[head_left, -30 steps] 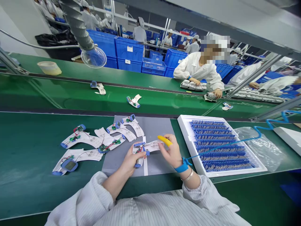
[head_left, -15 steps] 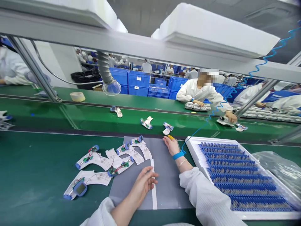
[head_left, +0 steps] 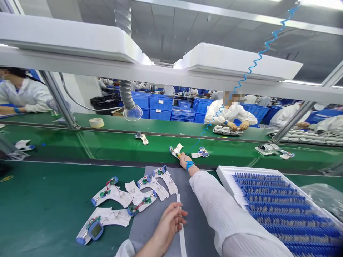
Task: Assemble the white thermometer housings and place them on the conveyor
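My right hand (head_left: 183, 159) is stretched far forward onto the green conveyor belt (head_left: 112, 148). It touches a white and blue half-shell (head_left: 175, 150) lying there; its fingers are too small to read. A blue wrist strap (head_left: 189, 165) with a coiled cord sits on that wrist. My left hand (head_left: 171, 219) rests on the grey mat (head_left: 195, 228), fingers loosely apart, holding nothing. Several white half-shells with green boards (head_left: 112, 192) lie left of the mat. Another half-shell (head_left: 200, 152) lies on the belt just right of my right hand.
A white foam tray of blue parts (head_left: 281, 210) fills the bench at right. One more shell (head_left: 142, 137) rides the belt. A tape roll (head_left: 96, 122) and a suction hood (head_left: 132, 112) stand beyond. Across the line people in white coats work over trays.
Both hands held a half-shell over the mat; the right hand carried it out to the belt and reaches further left there. The left hand dropped empty onto the mat. The view tilted up.
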Motion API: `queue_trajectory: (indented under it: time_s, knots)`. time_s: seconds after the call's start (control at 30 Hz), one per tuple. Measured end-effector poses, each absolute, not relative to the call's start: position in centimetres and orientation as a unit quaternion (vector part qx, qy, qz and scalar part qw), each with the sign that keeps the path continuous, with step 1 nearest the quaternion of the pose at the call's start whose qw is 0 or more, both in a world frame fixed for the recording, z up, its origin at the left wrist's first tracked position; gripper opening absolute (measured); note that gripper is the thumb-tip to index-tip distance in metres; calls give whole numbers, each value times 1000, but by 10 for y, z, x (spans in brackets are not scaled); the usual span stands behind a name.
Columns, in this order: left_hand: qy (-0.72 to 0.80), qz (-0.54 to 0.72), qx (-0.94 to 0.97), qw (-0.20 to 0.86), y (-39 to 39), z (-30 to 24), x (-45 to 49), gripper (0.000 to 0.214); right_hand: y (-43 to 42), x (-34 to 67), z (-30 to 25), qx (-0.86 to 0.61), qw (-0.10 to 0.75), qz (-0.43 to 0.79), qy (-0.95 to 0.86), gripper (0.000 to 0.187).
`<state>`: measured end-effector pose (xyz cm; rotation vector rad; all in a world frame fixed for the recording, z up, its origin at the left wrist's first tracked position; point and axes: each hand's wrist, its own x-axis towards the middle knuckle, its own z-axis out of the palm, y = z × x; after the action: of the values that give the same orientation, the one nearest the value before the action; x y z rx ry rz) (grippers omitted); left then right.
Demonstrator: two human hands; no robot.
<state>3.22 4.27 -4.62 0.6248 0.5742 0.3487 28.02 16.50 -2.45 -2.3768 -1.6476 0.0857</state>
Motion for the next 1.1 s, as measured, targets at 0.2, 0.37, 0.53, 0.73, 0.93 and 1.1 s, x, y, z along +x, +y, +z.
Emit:
queue_trajectory:
  time_s: [0.2, 0.37, 0.53, 0.73, 0.93, 1.1]
  knots:
    - [297, 266, 312, 863, 45, -44, 30, 55, 113, 233, -13, -776, 165, 36, -607, 18]
    - [294, 410, 313, 805, 52, -33, 24, 78, 20, 160, -8, -643, 228, 124, -721, 20]
    - [321, 405, 451, 728, 57, -32, 14, 70, -33, 132, 4, -601, 368, 204, -680, 24]
    - [298, 331, 772, 452, 48, -48, 9, 59, -42, 135, 23, -647, 335, 173, -662, 40]
    - [261, 337, 786, 447, 44, -40, 7, 51, -52, 137, 39, -671, 227, 165, -686, 33]
    - [168, 198, 670, 695, 48, -31, 1, 52, -58, 139, 40, -651, 211, 123, -719, 32]
